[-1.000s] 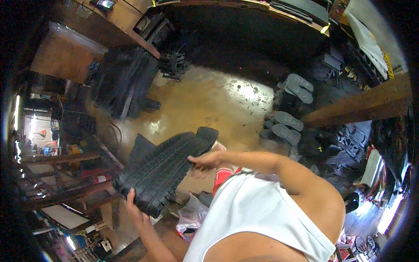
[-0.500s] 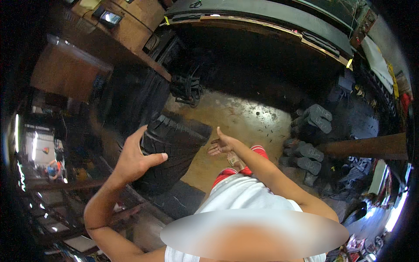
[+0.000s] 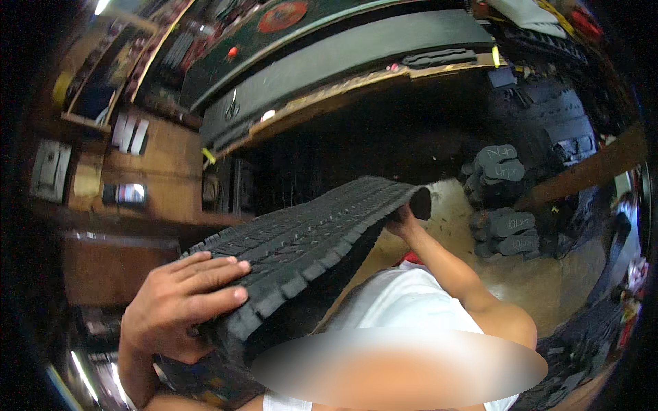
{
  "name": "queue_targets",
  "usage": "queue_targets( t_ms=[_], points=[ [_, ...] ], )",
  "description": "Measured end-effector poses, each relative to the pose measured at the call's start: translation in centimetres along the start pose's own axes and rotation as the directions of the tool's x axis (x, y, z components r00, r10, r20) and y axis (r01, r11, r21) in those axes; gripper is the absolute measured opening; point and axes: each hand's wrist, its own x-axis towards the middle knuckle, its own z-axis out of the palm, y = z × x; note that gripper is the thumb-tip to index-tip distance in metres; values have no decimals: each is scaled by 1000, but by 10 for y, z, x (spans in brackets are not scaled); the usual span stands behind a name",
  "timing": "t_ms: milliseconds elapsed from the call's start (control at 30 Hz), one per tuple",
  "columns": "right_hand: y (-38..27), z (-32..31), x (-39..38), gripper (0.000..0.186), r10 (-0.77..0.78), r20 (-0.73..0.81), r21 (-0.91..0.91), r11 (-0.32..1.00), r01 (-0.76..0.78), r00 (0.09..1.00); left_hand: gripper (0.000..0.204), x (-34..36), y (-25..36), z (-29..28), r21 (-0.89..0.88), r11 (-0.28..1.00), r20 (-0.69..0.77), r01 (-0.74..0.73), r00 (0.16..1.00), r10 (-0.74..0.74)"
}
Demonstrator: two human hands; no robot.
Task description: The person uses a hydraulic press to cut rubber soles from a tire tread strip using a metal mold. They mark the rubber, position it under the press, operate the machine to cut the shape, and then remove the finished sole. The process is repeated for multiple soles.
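Black tread strip [image 3: 308, 233], deeply grooved and blocky, held raised at chest height: left hand [image 3: 179, 305] fingers spread flat over its near end, right hand [image 3: 401, 220] gripping the far end. Grey cut soles [image 3: 504, 198] with chalk marks lie stacked at right; a round red sign [image 3: 282, 15] hangs above.

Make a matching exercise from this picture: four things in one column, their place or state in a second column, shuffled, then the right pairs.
Things:
1. left hand
2. right hand
3. tyre tread strip
4. stacked cut rubber pieces

Places or states:
A. piled on the floor at the right
B. fingers spread over the near end of the tread
C. held up between both hands
D. gripping the far end

Pairs: 1-B, 2-D, 3-C, 4-A
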Motion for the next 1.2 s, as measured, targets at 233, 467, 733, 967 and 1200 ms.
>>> queue_targets(
  t_ms=[233,467,733,967,1200],
  points=[
    [-134,133,-12,65,-661,-70,-198,744,639,747,110,-7,-142,70,-265,960,-386,-87,922,-23],
    [-211,319,-9,68,-552,699,-115,541,833,455,83,68,-300,162,-341,892,-736,-296,674,-58],
    [-260,401,146,67,-357,870,-12,674,738,340,81,164,-504,66,354,925,-832,-136,407,377],
    [-238,281,258,59,-947,-4,-813,190,550,321,66,212,-660,105,209,969,-766,-129,595,245],
    [-246,230,275,60,-909,-243,-740,400,542,338,35,188,-686,154,-531,847,-580,13,723,-375]
  ],
)
